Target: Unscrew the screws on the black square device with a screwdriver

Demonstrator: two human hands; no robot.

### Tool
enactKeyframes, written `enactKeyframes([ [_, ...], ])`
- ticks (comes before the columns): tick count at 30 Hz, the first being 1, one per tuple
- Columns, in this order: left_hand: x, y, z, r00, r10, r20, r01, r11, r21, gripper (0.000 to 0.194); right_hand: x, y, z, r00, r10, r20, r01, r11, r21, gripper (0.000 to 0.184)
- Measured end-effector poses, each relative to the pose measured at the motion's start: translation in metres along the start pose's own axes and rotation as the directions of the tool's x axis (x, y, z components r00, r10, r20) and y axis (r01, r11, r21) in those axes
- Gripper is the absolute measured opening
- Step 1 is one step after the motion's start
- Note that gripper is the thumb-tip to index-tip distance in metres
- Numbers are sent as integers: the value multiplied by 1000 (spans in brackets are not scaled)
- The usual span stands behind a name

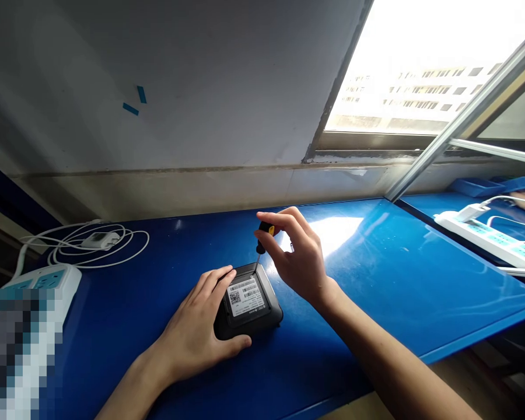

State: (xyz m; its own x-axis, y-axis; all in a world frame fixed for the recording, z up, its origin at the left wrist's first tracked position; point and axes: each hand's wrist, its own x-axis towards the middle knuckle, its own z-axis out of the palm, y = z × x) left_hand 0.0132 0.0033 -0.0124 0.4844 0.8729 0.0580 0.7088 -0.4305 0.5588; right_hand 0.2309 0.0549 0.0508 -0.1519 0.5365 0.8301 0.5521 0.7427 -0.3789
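At a blue workbench [376,274] under a window, my left hand [196,332] lies flat and half open against the near-left side of a small black device [249,303], thumb along its front edge, fingers touching its label [245,296]. The device sits mid-bench, well clear of the front edge and the wall, its sides turned slightly askew to the bench edge. My right hand [297,256] pinches a small screwdriver [262,239] by its yellow-banded handle; the tool stands nearly upright, tip down at the device's far corner. Bare bench lies open to the right; a white power strip [48,280] and coiled cable [96,242] sit at far left.
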Motion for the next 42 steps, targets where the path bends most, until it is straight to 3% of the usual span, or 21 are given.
enactKeyframes([
  [11,-4,-11,11,995,60,-83,-60,998,0,94,-7,-8,-1,993,60,99,-78,978,194,27],
  [19,-4,-9,10,997,33,-66,-33,999,7,92,-5,-5,4,998,52,43,-59,984,169,24],
  [29,-4,-11,12,994,33,-104,-32,999,8,91,-3,-2,5,993,86,-78,-88,996,-22,21],
  [38,0,-33,24,982,112,-151,-98,990,97,85,-6,-6,0,995,91,32,-93,993,66,29],
  [42,2,-43,28,983,135,-125,-119,984,131,84,-4,-5,3,990,133,54,-133,991,-4,24],
])
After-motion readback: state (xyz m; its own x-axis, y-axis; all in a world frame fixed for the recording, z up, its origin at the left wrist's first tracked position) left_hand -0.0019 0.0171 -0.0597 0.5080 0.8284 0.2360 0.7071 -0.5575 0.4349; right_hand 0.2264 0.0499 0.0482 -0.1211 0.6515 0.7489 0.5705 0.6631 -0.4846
